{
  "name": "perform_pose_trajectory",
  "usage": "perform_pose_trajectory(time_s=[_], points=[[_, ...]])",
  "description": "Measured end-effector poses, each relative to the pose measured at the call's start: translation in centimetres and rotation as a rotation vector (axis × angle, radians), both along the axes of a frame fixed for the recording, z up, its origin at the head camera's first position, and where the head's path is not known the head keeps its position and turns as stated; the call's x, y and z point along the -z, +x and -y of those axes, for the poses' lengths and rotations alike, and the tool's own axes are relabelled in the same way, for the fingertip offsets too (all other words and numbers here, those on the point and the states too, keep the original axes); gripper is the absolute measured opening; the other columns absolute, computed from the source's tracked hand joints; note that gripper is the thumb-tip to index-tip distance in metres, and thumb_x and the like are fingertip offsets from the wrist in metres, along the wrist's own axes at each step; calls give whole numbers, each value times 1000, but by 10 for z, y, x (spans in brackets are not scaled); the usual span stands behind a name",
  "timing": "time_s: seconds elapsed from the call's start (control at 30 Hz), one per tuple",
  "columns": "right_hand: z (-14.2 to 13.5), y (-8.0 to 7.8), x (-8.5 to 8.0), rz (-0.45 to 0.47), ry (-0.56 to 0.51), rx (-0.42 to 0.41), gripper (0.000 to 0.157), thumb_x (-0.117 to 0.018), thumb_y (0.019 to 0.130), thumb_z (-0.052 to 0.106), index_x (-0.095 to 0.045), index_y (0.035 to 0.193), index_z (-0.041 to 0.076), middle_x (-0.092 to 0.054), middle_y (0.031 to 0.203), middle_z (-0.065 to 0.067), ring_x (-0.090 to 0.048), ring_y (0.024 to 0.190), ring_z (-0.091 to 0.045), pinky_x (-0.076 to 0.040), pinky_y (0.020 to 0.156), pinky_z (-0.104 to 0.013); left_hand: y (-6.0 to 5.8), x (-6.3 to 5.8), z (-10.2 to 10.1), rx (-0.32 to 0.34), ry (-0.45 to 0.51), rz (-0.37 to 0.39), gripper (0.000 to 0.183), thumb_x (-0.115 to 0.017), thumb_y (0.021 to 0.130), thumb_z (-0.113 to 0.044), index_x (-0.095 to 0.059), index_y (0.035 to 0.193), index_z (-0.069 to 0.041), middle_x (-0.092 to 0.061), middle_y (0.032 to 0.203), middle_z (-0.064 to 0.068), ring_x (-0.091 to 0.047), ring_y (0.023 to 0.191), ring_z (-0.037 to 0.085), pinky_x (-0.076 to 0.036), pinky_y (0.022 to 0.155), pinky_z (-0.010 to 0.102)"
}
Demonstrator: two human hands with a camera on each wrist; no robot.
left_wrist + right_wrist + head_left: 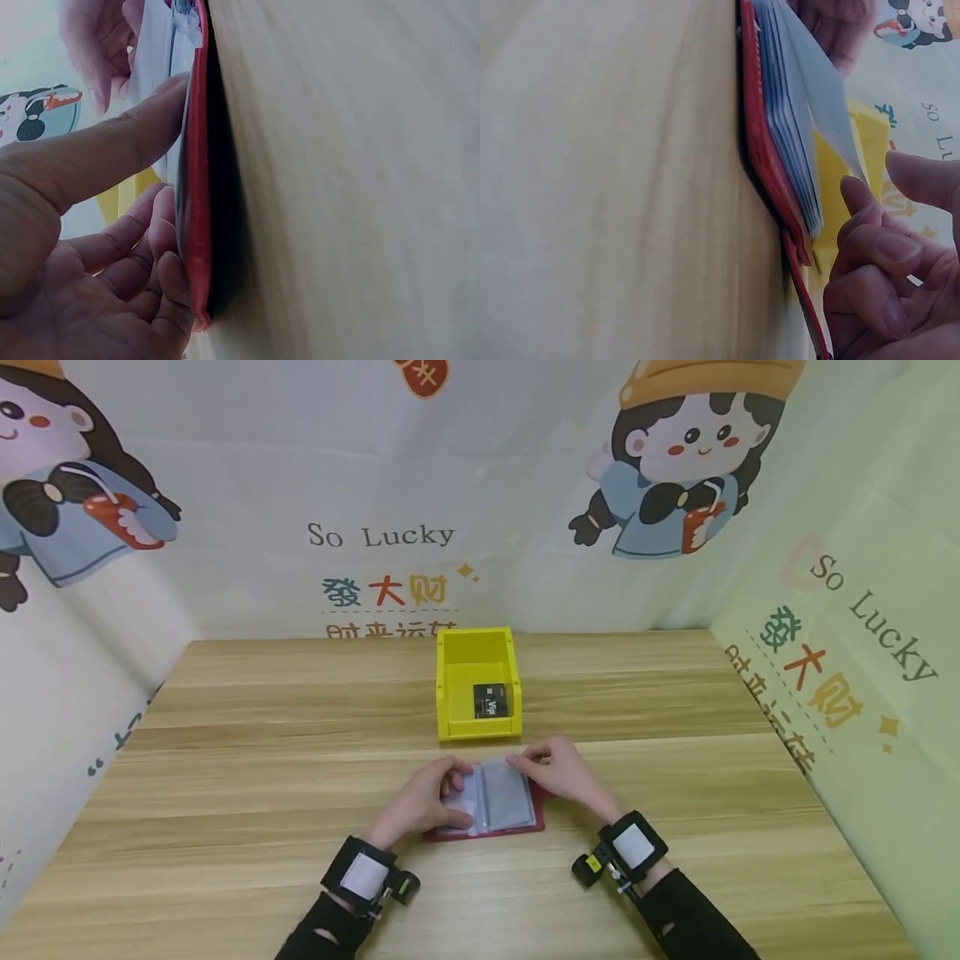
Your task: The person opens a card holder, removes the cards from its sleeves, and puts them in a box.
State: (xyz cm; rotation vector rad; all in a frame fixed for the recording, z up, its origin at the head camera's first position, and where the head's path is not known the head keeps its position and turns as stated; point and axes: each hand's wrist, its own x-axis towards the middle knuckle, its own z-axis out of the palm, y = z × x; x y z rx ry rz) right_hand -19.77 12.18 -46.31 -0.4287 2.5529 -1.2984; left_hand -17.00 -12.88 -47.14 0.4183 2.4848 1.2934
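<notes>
A red card holder lies spread on the table below the yellow bin, its clear plastic sleeves facing up. My left hand holds its left half, the thumb pressing on the inner page by the near edge and the curled fingers at the far side. At the upper right corner of the sleeves, my right hand pinches one sleeve page between thumb and forefinger. That page stands lifted away from the stack of other sleeves in the right wrist view. A red flap of the cover sticks out beneath the right hand.
Just beyond the card holder stands a yellow bin with a low front. Inside it lies a black card marked "Vip". The wooden table is bordered at the back and sides by printed cloth.
</notes>
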Motion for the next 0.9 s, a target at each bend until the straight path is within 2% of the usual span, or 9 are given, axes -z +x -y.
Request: perform_pose_trajectory(time_s=[0.13,0.27,0.37,0.47,0.6,0.7,0.9], points=[[-1,7,1,32,-11,-9,26,-67,103,25,-80,98,3,-70,84,-3,-54,75,-12,-41,65,-23,2,0,1,7,26,-3,61,-90,74,2,-62,129,4,-58,102,10,-50,90,19,-42,78,26],[-1,16,2,30,-32,-19,25,-68,102,22,-80,92,3,-64,77,2,-49,69,-12,-36,59,-21,3,-1,1,7,20,-11,56,-89,76,2,-63,126,4,-59,102,10,-50,89,19,-41,78,26],[0,22,4,2,-66,-35,26,-67,103,21,-79,91,1,-60,76,2,-49,69,-11,-36,58,-21,3,-2,0,1,10,-17,46,-86,82,-1,-65,123,3,-60,101,10,-51,89,19,-41,78,26],[3,27,8,-29,-116,-39,28,-64,105,21,-78,92,0,-60,80,1,-53,74,-10,-41,61,-20,3,-2,0,-7,5,-25,31,-78,91,-3,-67,120,1,-60,99,9,-51,87,18,-41,75,25],[9,34,11,-50,-172,-33,37,-57,109,22,-70,81,1,-52,70,4,-49,64,-6,-38,59,-19,1,-2,0,-8,-3,-29,19,-68,101,-8,-70,118,-1,-61,95,6,-51,84,16,-41,71,24],[14,38,11,-33,-221,-36,40,-53,111,21,-61,77,1,-43,61,5,-42,54,-5,-31,53,-20,1,-2,1,-2,-4,-25,21,-64,105,-16,-73,118,-2,-63,96,7,-53,86,16,-42,72,27],[22,41,12,-9,-299,-47,39,-47,113,16,-62,84,-6,-41,58,4,-38,49,-5,-29,51,-21,2,-2,1,-48,9,16,35,-56,110,-29,-73,127,-3,-73,120,12,-61,101,19,-51,90,39]])
